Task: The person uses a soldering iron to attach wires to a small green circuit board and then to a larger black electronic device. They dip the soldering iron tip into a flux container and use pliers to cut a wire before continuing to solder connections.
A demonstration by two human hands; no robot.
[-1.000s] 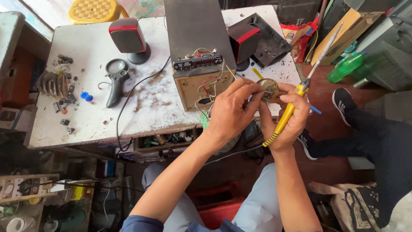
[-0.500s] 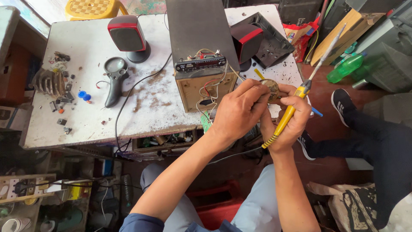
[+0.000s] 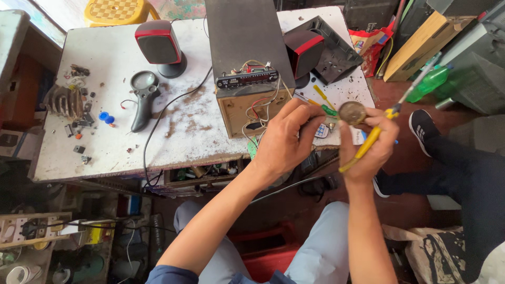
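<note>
small round brass-coloured disc (image 3: 352, 112) held up past the counter (image 3: 105, 58) edge | right hand (image 3: 368, 144) pinches disc, yellow-handled soldering iron (image 3: 368, 142) tucked in its fingers | left hand (image 3: 286, 139) curled, fingertips steadying near disc | advice: brace both wrists, keep hot tip off wires (image 3: 263, 102) of wooden speaker box (image 3: 252, 105)

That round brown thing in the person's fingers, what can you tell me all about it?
The small round brownish disc looks like dull metal, darker in the middle with a paler rim. It is held up in the air at the table's near right corner, flat face toward the camera. The right hand pinches it from below while also gripping a yellow-handled tool; the left hand's fingertips reach toward its left edge.
</note>
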